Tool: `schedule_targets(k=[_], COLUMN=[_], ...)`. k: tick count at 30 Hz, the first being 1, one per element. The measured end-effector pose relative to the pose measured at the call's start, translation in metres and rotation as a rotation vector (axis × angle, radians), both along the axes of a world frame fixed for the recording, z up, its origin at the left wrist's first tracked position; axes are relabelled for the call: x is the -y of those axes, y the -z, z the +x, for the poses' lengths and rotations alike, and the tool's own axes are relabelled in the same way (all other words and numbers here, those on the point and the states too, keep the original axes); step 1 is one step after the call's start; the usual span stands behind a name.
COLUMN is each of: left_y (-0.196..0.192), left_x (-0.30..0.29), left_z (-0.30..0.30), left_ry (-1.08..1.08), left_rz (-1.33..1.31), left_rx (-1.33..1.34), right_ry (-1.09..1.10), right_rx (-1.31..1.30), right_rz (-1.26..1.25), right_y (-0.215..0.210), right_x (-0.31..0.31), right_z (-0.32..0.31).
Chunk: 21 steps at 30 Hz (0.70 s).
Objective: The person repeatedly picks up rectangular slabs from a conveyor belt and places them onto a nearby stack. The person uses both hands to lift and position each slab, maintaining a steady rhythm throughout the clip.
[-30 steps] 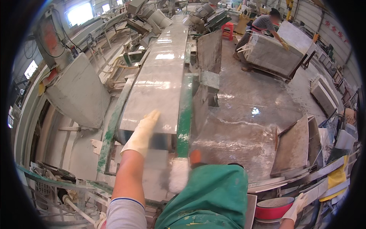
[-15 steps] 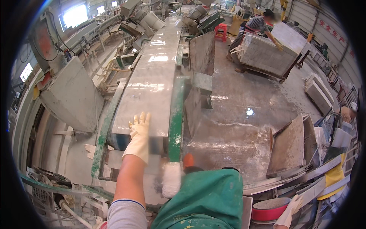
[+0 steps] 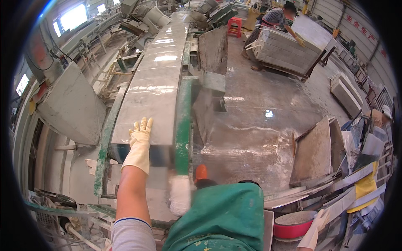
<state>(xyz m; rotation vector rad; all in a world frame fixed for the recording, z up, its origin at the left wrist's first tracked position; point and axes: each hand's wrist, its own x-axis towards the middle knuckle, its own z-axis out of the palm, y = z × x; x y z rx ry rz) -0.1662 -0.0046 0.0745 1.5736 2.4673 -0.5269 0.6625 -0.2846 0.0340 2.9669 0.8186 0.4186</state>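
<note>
My left hand [image 3: 140, 140], in a cream rubber glove, lies on the near end of a wet, pale grey stone slab [image 3: 163, 121], fingers spread over its top. The slab is on a long conveyor line between green side rails [image 3: 183, 125]. My right hand [image 3: 315, 229], gloved alike, is far out at the lower right beside a round red tub [image 3: 289, 230]. Its fingers look stretched out, with nothing visible in them; whether they touch the pale strips beside them I cannot tell. A white wrapped roll [image 3: 180, 195] covers the rail's near end by my green apron [image 3: 217, 217].
At the far right a co-worker [image 3: 274, 19] leans over a stack of pale slabs [image 3: 284, 50]. Brown boards [image 3: 312, 152] lean at the right, near a yellow cloth [image 3: 364, 188]. A red stool [image 3: 234, 26] stands behind. Wet floor [image 3: 251, 138] lies right of the line.
The whole view has shifted, so the scene sits a little further left and higher. My left hand stays spread on the slab's near end; my right hand stays by the red tub.
</note>
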Motion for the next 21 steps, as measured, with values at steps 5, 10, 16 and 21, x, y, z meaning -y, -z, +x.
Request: schedule_targets(k=[5, 10, 16, 21], left_y=[0.009, 0.005, -0.01, 0.0], left_x=[-0.002, -0.005, -0.003, 0.002], left_z=[-0.003, -0.001, 0.0, -0.006], left_ry=[0.019, 0.044, 0.066, 0.136], left_rz=[-0.008, -0.062, -0.075, 0.011], left_rx=[-0.021, -0.096, -0.024, -0.072], right_ry=[0.093, 0.166, 0.115, 0.125], right_rx=[-0.112, -0.123, -0.101, -0.095], right_rz=[-0.041, -0.027, -0.017, -0.022], right_y=[-0.013, -0.015, -0.02, -0.024], right_x=[-0.01, -0.021, -0.023, -0.028], right_z=[-0.003, -0.006, 0.005, 0.015])
